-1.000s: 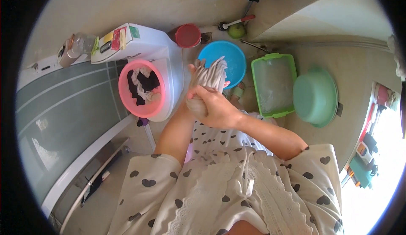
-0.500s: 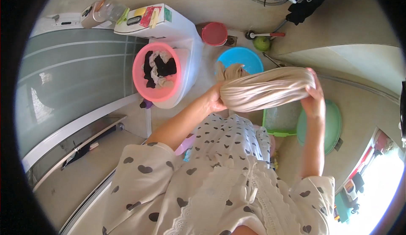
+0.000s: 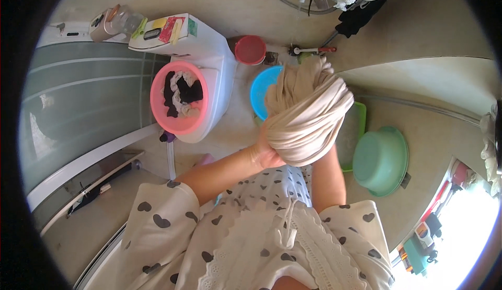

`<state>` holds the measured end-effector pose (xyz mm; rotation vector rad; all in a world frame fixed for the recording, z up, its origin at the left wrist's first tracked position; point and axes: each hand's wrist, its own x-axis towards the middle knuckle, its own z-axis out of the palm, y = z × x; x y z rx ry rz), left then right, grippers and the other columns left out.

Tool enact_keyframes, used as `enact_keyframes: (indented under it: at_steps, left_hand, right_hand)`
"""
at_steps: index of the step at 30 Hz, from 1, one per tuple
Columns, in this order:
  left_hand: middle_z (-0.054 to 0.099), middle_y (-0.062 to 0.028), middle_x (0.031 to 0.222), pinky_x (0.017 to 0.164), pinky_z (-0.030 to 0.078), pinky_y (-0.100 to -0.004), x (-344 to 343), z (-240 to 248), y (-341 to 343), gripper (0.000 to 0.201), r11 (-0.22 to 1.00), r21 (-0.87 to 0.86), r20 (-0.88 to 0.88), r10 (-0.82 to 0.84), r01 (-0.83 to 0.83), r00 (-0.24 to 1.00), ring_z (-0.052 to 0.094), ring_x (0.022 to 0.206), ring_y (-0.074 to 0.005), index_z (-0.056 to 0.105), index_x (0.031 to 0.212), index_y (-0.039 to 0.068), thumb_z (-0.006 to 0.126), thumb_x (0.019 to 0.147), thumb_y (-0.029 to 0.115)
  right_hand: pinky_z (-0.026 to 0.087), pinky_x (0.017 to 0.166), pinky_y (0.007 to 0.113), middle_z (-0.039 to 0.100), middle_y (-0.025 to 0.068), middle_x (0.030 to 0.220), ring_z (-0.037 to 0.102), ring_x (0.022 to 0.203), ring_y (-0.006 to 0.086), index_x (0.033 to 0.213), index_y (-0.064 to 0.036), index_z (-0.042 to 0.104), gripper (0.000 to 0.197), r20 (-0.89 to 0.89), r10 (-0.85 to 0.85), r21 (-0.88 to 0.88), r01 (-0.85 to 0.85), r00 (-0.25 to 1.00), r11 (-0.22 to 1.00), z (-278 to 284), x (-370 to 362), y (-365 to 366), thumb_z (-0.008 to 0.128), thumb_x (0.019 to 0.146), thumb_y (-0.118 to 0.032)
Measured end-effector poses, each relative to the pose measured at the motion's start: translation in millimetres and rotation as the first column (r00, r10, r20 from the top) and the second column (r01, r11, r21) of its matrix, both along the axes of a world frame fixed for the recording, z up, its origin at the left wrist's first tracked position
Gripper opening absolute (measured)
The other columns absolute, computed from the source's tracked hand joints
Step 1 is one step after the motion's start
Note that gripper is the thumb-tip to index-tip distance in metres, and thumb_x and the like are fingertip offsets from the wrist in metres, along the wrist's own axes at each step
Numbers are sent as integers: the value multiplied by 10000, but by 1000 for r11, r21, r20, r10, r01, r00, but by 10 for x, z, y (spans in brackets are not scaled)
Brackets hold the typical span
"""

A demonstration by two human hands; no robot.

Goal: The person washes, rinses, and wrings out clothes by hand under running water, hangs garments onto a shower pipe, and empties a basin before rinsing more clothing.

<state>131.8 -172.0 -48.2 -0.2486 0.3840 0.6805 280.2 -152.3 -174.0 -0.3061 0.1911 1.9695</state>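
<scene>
In the head view, the beige cloth (image 3: 309, 120) is raised right at the hands, its long folds slanting from near left to far right; the left hand (image 3: 268, 154) grips its lower left edge, while the right hand is hidden behind it — its hold cannot be told. The fabric looks soft and thickly bunched — rounded, ridged, partly covering the round, smooth plastic blue basin (image 3: 256, 94) beyond.
</scene>
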Motion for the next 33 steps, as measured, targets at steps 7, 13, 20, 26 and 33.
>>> enact_keyframes:
  at_steps: [7, 13, 20, 26, 33]
  left_hand:
    - [506, -127, 1211, 940, 391, -346, -294, 30, 416, 746, 648, 410, -670, -263, 642, 694, 523, 1058, -196, 414, 1250, 26, 782, 627, 209]
    - [523, -113, 1200, 958, 349, -346, -59, -849, 380, 516, -236, 87, -951, 270, 968, 151, 485, 1103, -243, 499, 1191, 97, 575, 772, 388]
    - [515, -93, 1211, 936, 370, -352, -11, -1362, 233, 518, -168, -15, -855, 513, 986, 75, 486, 1095, -241, 454, 1232, 117, 499, 813, 417]
    - [564, -68, 1153, 852, 439, -299, -265, -1498, 414, 465, 218, 50, -947, -300, 975, 116, 550, 1002, -165, 527, 1162, 89, 585, 801, 375]
    - [524, -91, 1208, 967, 398, -376, -467, -707, 364, 473, 926, -165, -314, -376, 339, 872, 527, 1075, -199, 498, 1189, 45, 513, 856, 380]
  right_hand:
    - [437, 870, 334, 588, 105, 1069, 556, 967, 204, 1117, -22, 529, 368, 192, 246, 119, -271, 950, 955, 144, 337, 383, 531, 828, -250]
    - [463, 816, 355, 602, 175, 1022, 590, 866, 292, 974, -6, 615, 377, 994, 90, -100, -790, -57, 605, 286, 223, 850, 538, 798, -330]
    - [457, 847, 362, 613, 208, 989, 589, 903, 340, 978, -49, 638, 549, 760, 17, -494, -560, -650, 665, 371, -170, 850, 629, 637, -479]
    - [456, 826, 333, 614, 88, 1049, 593, 921, 219, 1076, 16, 562, 485, 901, 432, -417, -306, -18, 856, -397, 99, 568, 600, 767, -355]
    - [306, 1012, 391, 425, 91, 1285, 415, 1174, 226, 1312, -56, 313, 652, 395, 147, 70, -189, 907, 980, 279, 310, 33, 584, 817, -382]
